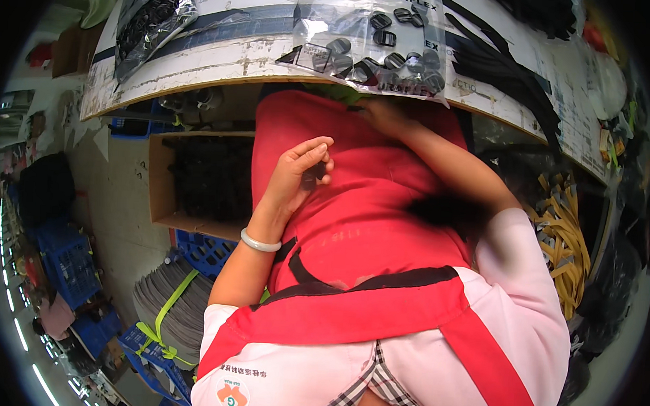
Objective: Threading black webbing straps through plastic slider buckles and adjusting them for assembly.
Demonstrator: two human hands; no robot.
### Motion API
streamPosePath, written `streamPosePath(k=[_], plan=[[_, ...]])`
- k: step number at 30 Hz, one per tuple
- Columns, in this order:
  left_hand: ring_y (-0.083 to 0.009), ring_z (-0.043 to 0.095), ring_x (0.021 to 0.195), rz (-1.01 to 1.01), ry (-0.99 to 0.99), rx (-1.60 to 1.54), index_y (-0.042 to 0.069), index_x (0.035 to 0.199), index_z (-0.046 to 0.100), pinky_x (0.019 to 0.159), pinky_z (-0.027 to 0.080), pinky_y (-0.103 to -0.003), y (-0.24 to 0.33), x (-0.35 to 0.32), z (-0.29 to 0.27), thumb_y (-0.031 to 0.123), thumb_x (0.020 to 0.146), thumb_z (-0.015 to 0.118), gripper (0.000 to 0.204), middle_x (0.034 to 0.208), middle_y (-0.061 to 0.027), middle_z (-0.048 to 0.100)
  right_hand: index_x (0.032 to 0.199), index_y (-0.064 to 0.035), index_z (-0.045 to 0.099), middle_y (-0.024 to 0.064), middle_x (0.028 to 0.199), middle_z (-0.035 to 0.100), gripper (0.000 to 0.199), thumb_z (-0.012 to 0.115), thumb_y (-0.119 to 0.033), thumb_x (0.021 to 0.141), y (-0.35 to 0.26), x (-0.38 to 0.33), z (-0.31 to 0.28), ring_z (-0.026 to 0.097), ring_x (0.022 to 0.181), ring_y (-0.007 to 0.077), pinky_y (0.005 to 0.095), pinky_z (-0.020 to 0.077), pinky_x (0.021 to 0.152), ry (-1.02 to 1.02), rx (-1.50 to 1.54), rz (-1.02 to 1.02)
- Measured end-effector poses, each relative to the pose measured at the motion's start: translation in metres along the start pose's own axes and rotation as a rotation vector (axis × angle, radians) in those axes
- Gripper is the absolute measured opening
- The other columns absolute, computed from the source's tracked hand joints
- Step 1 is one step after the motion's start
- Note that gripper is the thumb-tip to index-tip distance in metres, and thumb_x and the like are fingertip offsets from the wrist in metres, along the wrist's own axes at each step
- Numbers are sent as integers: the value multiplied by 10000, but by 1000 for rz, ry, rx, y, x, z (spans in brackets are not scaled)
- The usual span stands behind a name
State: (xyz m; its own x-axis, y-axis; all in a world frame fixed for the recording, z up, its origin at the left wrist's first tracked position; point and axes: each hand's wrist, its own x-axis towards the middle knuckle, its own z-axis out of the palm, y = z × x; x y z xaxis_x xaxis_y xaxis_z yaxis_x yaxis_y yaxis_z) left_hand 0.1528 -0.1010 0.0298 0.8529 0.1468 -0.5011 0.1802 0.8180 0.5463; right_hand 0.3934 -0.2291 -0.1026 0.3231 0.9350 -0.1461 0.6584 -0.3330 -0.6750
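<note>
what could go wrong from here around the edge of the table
The clear plastic bag of black buckles lies right at the front edge of the table, so a bump from the right hand, just below it, might pull it down onto the red apron. The black straps lie loose near the same edge and could slip off if an arm brushes them.

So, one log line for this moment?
left hand: curled over red apron; right hand: near table edge; black buckles, clear bag: on table
</note>
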Motion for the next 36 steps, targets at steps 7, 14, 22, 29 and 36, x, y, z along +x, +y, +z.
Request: streamPosePath(k=[7,14,22,29,36], plan=[[-85,531,558,118,163,230,2,1127,647,485,416,-214,-3,4,15,136,906,653,258,735,-12,608,1063,18,619,113,884,679,229,574,-166,936,-83,-40,-37,660,802,218,339,530,744,49,642,172],[-46,496,533,254,214,366,-2,1095,669,465,383,-192,-13,23,37,109,891,667,232,733,1,616,974,0,593,53,795,650,165,545,-158,966,-139,-81,-40,617,675,102,225,513,590,44,1100,208],[-73,537,564,136,130,268,-4,1049,658,451,419,-205,-14,27,43,119,920,634,180,804,-39,647,1022,0,644,66,840,664,183,583,-156,948,-140,-94,-98,638,777,94,257,521,692,-15,415,2],[-128,564,569,19,27,198,30,1060,592,444,430,-218,-12,27,39,183,959,588,183,874,-84,659,976,-60,693,119,823,691,187,605,-191,874,-32,-34,-234,672,776,259,342,516,725,841,-40,90],[-126,589,675,-67,-25,84,13,1008,644,568,497,-236,-17,26,29,145,933,624,153,869,-36,635,1100,-135,665,120,1012,669,283,645,-268,851,48,35,-269,601,1017,299,409,464,917,839,-622,203]])
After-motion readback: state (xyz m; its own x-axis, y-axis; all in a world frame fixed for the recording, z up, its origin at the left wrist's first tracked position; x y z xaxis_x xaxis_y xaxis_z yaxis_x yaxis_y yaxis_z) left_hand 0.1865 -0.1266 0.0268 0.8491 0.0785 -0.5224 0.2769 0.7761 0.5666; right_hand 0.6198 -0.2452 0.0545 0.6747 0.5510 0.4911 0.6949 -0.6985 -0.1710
